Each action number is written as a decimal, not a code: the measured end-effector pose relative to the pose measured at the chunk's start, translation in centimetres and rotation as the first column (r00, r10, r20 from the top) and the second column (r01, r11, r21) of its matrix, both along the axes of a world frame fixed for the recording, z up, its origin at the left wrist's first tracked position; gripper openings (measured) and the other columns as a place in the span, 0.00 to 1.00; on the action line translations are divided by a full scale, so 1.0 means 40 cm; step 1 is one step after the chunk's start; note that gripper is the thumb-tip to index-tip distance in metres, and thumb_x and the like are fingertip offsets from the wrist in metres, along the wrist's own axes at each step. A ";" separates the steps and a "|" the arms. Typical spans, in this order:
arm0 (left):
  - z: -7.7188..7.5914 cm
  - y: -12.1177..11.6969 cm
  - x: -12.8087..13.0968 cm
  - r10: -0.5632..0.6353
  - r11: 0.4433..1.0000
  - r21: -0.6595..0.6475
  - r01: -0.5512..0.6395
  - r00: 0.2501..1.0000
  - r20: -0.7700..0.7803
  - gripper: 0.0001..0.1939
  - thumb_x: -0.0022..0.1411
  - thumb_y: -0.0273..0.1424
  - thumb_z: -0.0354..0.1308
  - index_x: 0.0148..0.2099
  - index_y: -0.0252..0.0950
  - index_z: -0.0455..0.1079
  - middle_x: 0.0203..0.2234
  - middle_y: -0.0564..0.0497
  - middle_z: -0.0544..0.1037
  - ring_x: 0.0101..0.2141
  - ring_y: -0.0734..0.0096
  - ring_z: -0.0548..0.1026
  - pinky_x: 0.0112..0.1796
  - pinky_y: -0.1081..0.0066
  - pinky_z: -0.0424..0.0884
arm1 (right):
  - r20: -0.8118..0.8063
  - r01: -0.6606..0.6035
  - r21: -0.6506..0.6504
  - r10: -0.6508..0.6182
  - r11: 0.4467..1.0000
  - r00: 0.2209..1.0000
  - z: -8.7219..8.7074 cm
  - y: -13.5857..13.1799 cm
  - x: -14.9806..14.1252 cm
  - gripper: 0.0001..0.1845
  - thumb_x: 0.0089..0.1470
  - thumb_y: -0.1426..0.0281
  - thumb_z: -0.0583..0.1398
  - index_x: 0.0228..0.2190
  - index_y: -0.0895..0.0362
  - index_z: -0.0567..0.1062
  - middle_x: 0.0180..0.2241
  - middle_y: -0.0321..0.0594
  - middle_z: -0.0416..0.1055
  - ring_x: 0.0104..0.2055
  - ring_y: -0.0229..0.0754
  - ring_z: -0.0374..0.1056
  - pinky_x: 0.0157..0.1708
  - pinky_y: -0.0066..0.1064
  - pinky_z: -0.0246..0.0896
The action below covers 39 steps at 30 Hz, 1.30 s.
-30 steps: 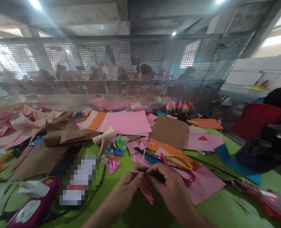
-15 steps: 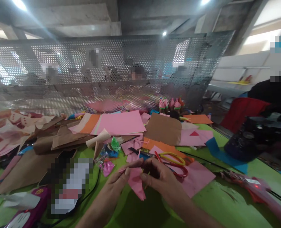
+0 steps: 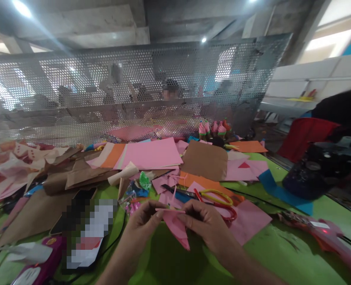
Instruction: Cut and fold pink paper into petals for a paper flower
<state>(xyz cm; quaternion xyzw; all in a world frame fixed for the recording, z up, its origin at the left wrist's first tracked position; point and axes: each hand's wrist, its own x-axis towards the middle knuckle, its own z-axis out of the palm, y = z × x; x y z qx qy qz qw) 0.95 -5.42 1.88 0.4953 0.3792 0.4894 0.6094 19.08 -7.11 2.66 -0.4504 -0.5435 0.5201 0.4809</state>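
Note:
Both of my hands hold a small folded piece of pink paper (image 3: 177, 227) just above the green table (image 3: 276, 257). My left hand (image 3: 144, 219) pinches its upper left edge between thumb and fingers. My right hand (image 3: 206, 223) grips its right side with closed fingers. The paper tapers to a point that hangs down toward me. Red-and-yellow-handled scissors (image 3: 218, 200) lie right behind my right hand on a pink sheet (image 3: 248, 223).
Sheets of pink (image 3: 150, 154), orange and brown paper (image 3: 205, 160) cover the table's far half. A pixelated flat object (image 3: 88, 231) lies at the left, a glue gun (image 3: 320, 229) at the right. A perforated metal screen (image 3: 133, 91) stands behind, with people beyond it.
My hands have turned and lifted the pink paper slightly, and its upper edge now runs level between them. The view has shifted a little to the right.

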 end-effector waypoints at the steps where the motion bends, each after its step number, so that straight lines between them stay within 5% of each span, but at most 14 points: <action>1: -0.002 0.005 -0.003 0.031 0.999 0.024 -0.031 1.000 -0.004 0.09 0.56 0.37 0.64 0.35 0.37 0.73 0.28 0.54 0.76 0.32 0.72 0.71 0.35 0.75 0.66 | -0.003 0.003 0.005 -0.003 1.000 1.000 -0.001 0.001 0.001 0.16 0.50 0.59 0.64 0.24 0.57 0.69 0.22 0.30 0.61 0.25 0.34 0.57 0.26 0.26 0.52; 8: -0.011 0.018 -0.015 0.064 0.990 0.129 -0.053 0.995 -0.082 0.09 0.57 0.36 0.62 0.32 0.36 0.71 0.25 0.56 0.73 0.29 0.74 0.69 0.33 0.76 0.64 | 0.022 0.025 0.030 -0.025 0.999 0.999 -0.003 0.003 -0.001 0.15 0.51 0.60 0.64 0.24 0.58 0.70 0.23 0.31 0.60 0.27 0.35 0.55 0.27 0.27 0.50; 15: 0.003 0.008 -0.009 0.099 0.994 0.053 -0.095 0.993 -0.067 0.10 0.56 0.36 0.62 0.29 0.36 0.69 0.23 0.57 0.70 0.28 0.75 0.67 0.32 0.76 0.63 | 0.062 0.020 0.047 -0.023 0.999 0.998 0.005 -0.003 -0.003 0.14 0.51 0.61 0.64 0.23 0.57 0.69 0.22 0.31 0.61 0.25 0.35 0.56 0.26 0.27 0.51; 21: 0.008 0.005 0.000 -0.009 1.000 0.005 0.010 1.000 -0.010 0.11 0.56 0.38 0.62 0.39 0.37 0.73 0.29 0.53 0.77 0.32 0.73 0.72 0.35 0.74 0.67 | 0.056 0.020 0.047 -0.023 0.999 0.998 -0.006 0.004 0.002 0.13 0.52 0.61 0.63 0.25 0.57 0.69 0.23 0.30 0.61 0.25 0.34 0.55 0.26 0.27 0.50; 27: -0.015 0.019 0.005 -0.086 0.996 0.025 0.086 0.996 -0.005 0.09 0.54 0.36 0.64 0.33 0.35 0.73 0.27 0.52 0.77 0.31 0.71 0.72 0.36 0.72 0.68 | 0.100 0.015 0.052 -0.020 0.999 0.995 -0.004 0.002 0.000 0.13 0.52 0.62 0.63 0.25 0.57 0.69 0.23 0.31 0.60 0.26 0.35 0.55 0.26 0.27 0.50; 36: -0.005 0.003 -0.001 -0.054 0.983 0.148 0.112 0.934 -0.352 0.12 0.61 0.37 0.55 0.29 0.35 0.70 0.22 0.55 0.68 0.26 0.73 0.63 0.28 0.75 0.58 | 0.095 -0.008 0.011 0.007 1.000 0.995 -0.005 0.001 0.000 0.13 0.53 0.61 0.63 0.26 0.58 0.70 0.23 0.32 0.63 0.26 0.34 0.58 0.26 0.26 0.53; 39: -0.011 0.011 0.002 -0.017 0.994 0.096 0.051 0.947 -0.322 0.14 0.59 0.40 0.56 0.27 0.35 0.68 0.18 0.57 0.63 0.23 0.75 0.59 0.25 0.75 0.54 | 0.031 -0.004 0.001 0.004 1.000 1.000 -0.005 0.000 0.003 0.11 0.54 0.61 0.62 0.35 0.56 0.73 0.27 0.34 0.67 0.29 0.36 0.62 0.29 0.26 0.56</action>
